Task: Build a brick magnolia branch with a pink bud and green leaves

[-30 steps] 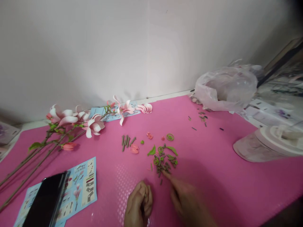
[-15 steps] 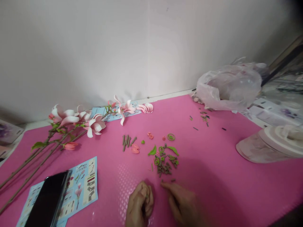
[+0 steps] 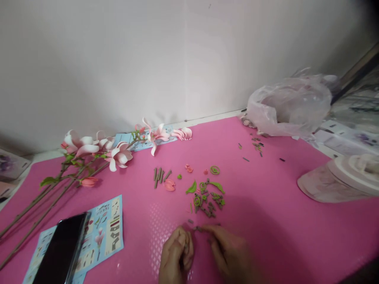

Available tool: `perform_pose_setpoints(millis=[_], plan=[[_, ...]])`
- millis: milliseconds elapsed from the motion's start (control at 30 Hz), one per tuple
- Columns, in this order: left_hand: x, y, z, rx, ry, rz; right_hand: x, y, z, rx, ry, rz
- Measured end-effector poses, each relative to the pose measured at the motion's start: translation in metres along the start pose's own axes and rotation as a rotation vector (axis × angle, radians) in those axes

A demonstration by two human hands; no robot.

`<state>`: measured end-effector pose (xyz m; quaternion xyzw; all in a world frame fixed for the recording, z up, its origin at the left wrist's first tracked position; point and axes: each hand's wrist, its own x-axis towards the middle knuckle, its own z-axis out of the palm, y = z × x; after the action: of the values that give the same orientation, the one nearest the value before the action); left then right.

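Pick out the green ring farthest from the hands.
The green ring beyond the right green leaf, lying apart; the other green rings sit among the brown pieces.

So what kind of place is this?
Probably a craft table, though I can't tell what room it's in. Small loose pieces lie on its pink cover, a picture sheet lies under a phone, and artificial-looking flowers lie toward the left.

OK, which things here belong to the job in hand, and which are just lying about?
Probably part of the job:
brown piece at the right hand
pile of brown and green pieces
printed sheet
flowers

Apparently just lying about:
phone
lidded cup
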<state>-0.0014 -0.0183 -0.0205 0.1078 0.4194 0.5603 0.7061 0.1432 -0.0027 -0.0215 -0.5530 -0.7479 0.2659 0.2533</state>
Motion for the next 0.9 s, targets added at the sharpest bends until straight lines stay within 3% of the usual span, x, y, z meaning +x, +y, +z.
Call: perform_pose_setpoints(millis=[233, 400, 567, 733, 900], plan=[[-0.001, 0.009, 0.002, -0.193, 0.147, -0.010, -0.001, 0.005, -0.005, 0.120, -0.003, 0.012], [-0.001, 0.016, 0.001, -0.246, 0.099, 0.056, -0.004, 0.006, -0.008, 0.028, -0.126, -0.097], [-0.001, 0.011, -0.002, -0.245, 0.012, 0.057, -0.004, 0.010, -0.009, -0.014, -0.016, -0.036], [-0.001, 0.010, 0.001, -0.196, -0.103, 0.118, 0.007, 0.010, -0.026, -0.106, 0.047, -0.008], [-0.005, 0.007, 0.009, -0.048, -0.039, 0.222, 0.035, -0.009, -0.034, -0.250, -0.049, 0.010]])
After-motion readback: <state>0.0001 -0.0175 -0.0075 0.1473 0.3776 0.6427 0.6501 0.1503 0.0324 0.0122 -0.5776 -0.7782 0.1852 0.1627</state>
